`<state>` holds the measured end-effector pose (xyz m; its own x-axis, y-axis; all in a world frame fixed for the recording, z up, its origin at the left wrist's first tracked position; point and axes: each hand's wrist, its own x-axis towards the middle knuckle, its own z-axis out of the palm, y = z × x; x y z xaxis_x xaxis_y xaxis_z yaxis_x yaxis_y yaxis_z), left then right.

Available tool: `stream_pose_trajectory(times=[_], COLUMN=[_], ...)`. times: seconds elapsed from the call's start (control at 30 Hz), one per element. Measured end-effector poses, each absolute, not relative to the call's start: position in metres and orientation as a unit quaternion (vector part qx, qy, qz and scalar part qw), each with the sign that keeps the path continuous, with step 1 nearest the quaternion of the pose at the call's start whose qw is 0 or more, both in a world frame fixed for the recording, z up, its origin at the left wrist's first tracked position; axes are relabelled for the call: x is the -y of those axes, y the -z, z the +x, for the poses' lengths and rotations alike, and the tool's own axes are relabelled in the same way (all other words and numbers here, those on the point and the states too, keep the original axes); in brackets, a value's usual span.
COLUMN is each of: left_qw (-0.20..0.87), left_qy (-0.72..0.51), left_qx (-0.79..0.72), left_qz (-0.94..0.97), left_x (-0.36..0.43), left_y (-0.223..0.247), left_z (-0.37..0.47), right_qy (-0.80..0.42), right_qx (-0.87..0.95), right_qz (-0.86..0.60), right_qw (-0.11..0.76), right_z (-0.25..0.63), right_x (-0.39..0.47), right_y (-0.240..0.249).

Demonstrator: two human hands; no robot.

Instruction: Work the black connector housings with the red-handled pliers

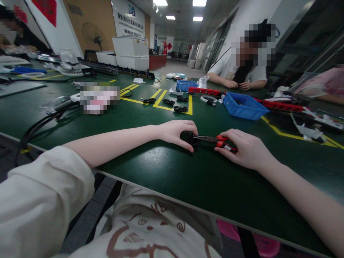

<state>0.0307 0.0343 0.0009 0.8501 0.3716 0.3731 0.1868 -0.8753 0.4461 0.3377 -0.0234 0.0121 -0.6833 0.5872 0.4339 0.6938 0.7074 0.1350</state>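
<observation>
Above the green table (161, 172), my left hand (178, 134) holds a small black part (192, 139) between thumb and fingers. My right hand (240, 147) is closed around the red and black handles of long-nosed pliers (224, 143). The metal jaws of the pliers point left and meet the black part; whether they grip it is too small to tell. Beyond my hands, several similar black parts (180, 109) lie beside yellow tape lines.
A blue bin (243, 105) stands at the right, with a smaller blue bin (185, 85) farther back. Red strips (205, 91) lie near them. Black cables (40, 123) curve over the left side. People sit across the table.
</observation>
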Motion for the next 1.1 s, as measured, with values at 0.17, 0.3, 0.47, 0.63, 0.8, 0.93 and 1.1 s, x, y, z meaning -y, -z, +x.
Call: stream_pose_trajectory(times=[0.17,0.3,0.47,0.63,0.8,0.93,1.1], left_qw=[0.203,0.205,0.21,0.198,0.191,0.179,0.171], left_qy=[-0.236,-0.246,-0.246,-0.249,-0.249,-0.24,-0.219], left_qx=[-0.146,-0.139,-0.154,-0.147,-0.141,-0.144,-0.156], left_qz=[0.939,0.937,0.934,0.937,0.939,0.943,0.948], left_x=[-0.0347,-0.0356,-0.0353,-0.035,-0.0357,-0.0357,-0.0355], left_y=[0.0005,0.0012,0.001,0.0015,0.0023,0.0024,0.002], left_z=[0.0311,0.0316,0.0316,0.0313,0.0319,0.0322,0.0322], right_qy=[0.167,0.174,0.19,0.222,0.224,0.208,0.214], right_qx=[0.902,0.895,0.886,0.886,0.887,0.889,0.891], right_qz=[-0.353,-0.363,-0.377,-0.365,-0.359,-0.363,-0.361], right_qw=[0.186,0.192,0.193,0.183,0.187,0.187,0.171], right_z=[0.3375,0.337,0.3373,0.3356,0.3329,0.3332,0.3329], right_x=[0.0236,0.0266,0.0273,0.025,0.0243,0.025,0.0267], right_y=[-0.012,-0.0144,-0.0149,-0.0107,-0.0076,-0.0083,-0.0101])
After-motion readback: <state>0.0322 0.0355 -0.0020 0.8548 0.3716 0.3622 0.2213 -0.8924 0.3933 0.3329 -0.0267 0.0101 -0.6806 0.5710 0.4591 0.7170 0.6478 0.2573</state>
